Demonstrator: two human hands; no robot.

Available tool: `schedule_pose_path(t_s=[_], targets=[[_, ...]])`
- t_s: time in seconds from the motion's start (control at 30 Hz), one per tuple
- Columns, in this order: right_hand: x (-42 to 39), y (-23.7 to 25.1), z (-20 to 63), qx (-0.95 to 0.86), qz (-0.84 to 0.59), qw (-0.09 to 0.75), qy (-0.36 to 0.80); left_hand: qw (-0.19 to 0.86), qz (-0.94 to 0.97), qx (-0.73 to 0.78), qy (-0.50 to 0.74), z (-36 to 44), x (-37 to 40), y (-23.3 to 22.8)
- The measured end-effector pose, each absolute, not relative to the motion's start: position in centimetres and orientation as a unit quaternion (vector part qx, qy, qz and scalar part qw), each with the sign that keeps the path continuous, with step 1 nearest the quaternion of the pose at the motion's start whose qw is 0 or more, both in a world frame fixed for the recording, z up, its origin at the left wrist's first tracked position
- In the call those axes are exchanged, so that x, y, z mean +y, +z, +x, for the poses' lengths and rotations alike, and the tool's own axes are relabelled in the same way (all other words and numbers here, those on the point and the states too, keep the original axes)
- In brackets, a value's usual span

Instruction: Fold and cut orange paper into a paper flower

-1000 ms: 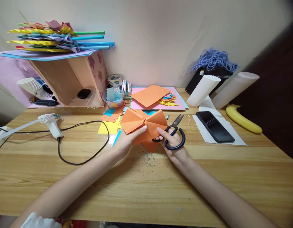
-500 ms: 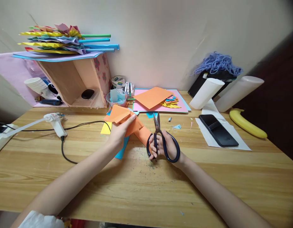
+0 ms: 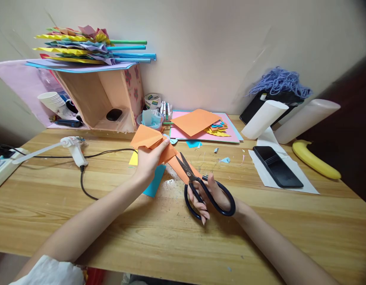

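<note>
While the left hand pinches folded orange paper, thumb uppermost, the right hand (fingers partly curled) holds scissors, blades parted.

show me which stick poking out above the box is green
The topmost stick is the green one; the other sticks, below it, are all blue.

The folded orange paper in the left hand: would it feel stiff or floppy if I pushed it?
The folded orange paper looks thin, so it is probably very light. Its layered folds likely add some stiffness, though a push could bend or spread them.
</note>
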State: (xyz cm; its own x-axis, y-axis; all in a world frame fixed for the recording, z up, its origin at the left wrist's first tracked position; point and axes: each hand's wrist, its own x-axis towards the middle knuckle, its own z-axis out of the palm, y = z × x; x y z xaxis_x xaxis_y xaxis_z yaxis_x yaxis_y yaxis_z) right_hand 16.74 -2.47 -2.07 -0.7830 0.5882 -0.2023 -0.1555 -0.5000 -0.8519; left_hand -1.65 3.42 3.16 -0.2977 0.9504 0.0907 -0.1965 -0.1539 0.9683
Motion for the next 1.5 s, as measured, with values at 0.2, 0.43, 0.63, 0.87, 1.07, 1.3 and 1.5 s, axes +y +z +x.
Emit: schedule_pose_path(t_s=[0.2,0.43,0.63,0.87,1.07,1.3,1.5], targets=[[-2.4,-2.0,17.0,-0.461,-0.243,0.208,0.827,0.442,0.404,0.477,0.643,-1.7,3.4,3.0],[-2.6,-1.4,16.9,-0.487,-0.27,0.214,0.803,0.459,0.409,0.484,0.622,-1.6,3.1,2.9],[-2.7,-0.8,17.0,-0.525,-0.287,0.216,0.772,0.44,0.43,0.487,0.62,-1.9,3.3,3.1],[-2.8,-1.0,17.0,-0.539,-0.282,0.22,0.763,0.418,0.44,0.488,0.627,-1.9,3.4,3.4],[-2.9,-1.3,16.7,-0.525,-0.291,0.234,0.764,0.424,0.456,0.481,0.617,-1.6,3.1,2.8],[-3.1,-1.2,16.4,-0.524,-0.302,0.243,0.758,0.434,0.434,0.49,0.619,-1.6,3.0,2.7],[-3.1,-1.4,16.4,-0.508,-0.298,0.254,0.767,0.436,0.44,0.494,0.61,-1.7,3.1,2.4]])
